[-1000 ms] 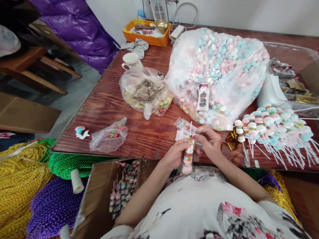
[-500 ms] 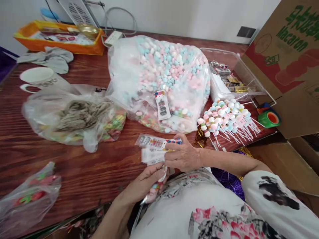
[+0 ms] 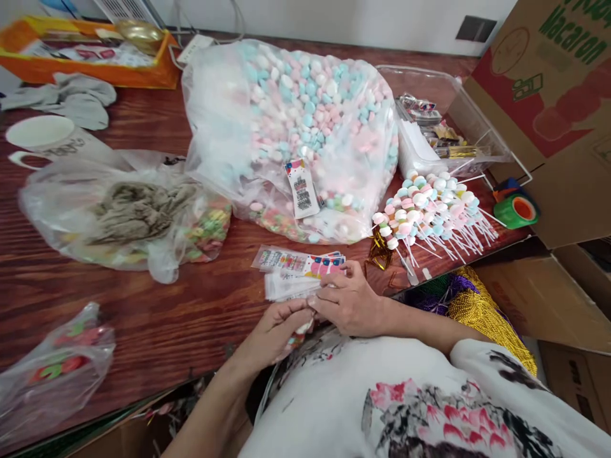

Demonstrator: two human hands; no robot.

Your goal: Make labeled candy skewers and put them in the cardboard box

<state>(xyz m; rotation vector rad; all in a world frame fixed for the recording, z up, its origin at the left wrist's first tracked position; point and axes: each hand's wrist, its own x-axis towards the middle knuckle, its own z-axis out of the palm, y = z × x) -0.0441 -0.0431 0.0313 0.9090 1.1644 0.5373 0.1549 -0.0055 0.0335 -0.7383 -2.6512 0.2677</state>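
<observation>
My left hand [image 3: 279, 324] is closed round a wrapped candy stick [image 3: 296, 336] at the table's near edge; only its lower end shows below my fingers. My right hand [image 3: 348, 300] rests on a small stack of printed clear sleeves [image 3: 296, 270], fingers pinching at the stack's near edge beside my left fingertips. A big clear bag of pastel candies [image 3: 305, 121] lies just behind the sleeves. To its right lies a pile of candy sticks [image 3: 429, 213] with white handles.
A plastic bag with brown paper and coloured sweets [image 3: 124, 213] lies left of centre, a smaller bag [image 3: 52, 372] at the near left. A white cup [image 3: 41, 137], grey cloth and orange tray [image 3: 90, 63] sit far left. A cardboard box [image 3: 554, 108] and green tape roll [image 3: 518, 210] stand right.
The view swung right and closer. My hands dropped from holding the wrapped stick upright to the table edge; my right hand moved onto the sleeve stack, and my left lowered the stick.
</observation>
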